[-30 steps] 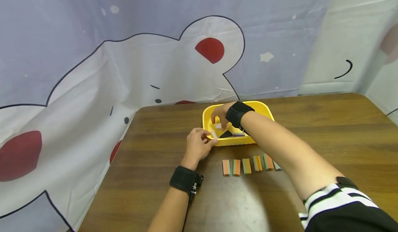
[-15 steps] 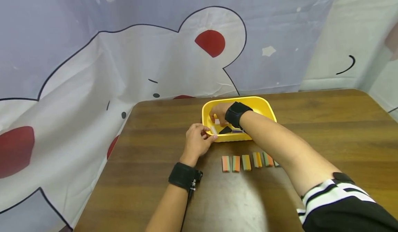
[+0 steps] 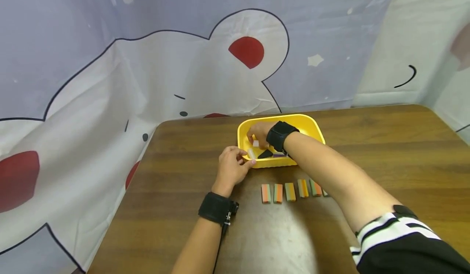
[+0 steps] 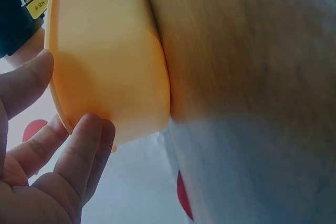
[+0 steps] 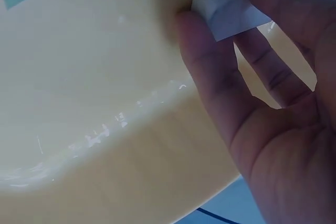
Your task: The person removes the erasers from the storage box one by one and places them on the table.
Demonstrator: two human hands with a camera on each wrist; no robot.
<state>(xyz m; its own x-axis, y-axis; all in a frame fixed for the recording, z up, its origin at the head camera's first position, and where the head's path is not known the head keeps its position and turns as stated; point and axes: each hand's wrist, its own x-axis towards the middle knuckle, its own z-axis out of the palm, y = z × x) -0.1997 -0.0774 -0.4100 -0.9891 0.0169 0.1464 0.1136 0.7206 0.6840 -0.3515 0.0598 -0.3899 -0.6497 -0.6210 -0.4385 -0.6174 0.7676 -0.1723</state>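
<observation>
From my distant post, I see the right hand (image 3: 260, 132) pinching a small white angular block (image 5: 226, 11) inside the yellow plastic basket (image 3: 273, 163), near its nine o'clock; the left hand (image 3: 230, 164) grips this basket around eight. Picking seems the present step; the next move likely calls for careful lifting.

Smooth yellow plastic basket (image 3: 273, 164) at the centre of the frame, its inside shiny in the right-wrist view, on a wood-grain bench (image 3: 165, 192) that gleams toward the bottom. The striped blocks (image 3: 278, 193) below centre look matt, as does a smooth white block (image 5: 231, 11). Creased matt cloth backdrop (image 3: 165, 70) fills the top; fabric sleeve (image 3: 411, 249), lower right.
</observation>
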